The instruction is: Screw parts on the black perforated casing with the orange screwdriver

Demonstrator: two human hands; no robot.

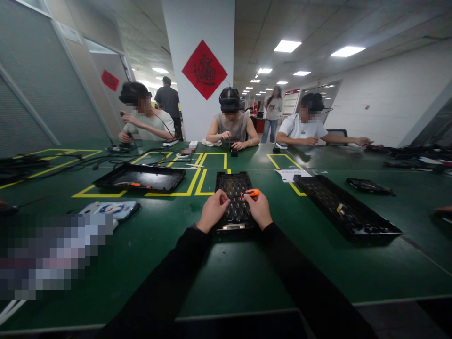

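In front of me a black plastic tray (236, 221) with rows of small raised parts inside lies lengthwise on the green table. My right hand (259, 207) is closed around an orange-handled screwdriver (252, 193), above the tray's right side. The tool's dark, thin end points left, over the tray. My left hand (214, 209) rests at the tray's left edge with thumb and fingers pinched together near the tool's tip. Whatever sits between those fingers is too small to make out.
A black tray (106, 181) with orange-handled tools stands at left, and a long black tray (374, 229) at right. Left of me lies a phone (123, 209). Cables (81, 162) run across the far left. Several people sit opposite. A flat black case (367, 185) lies far right.
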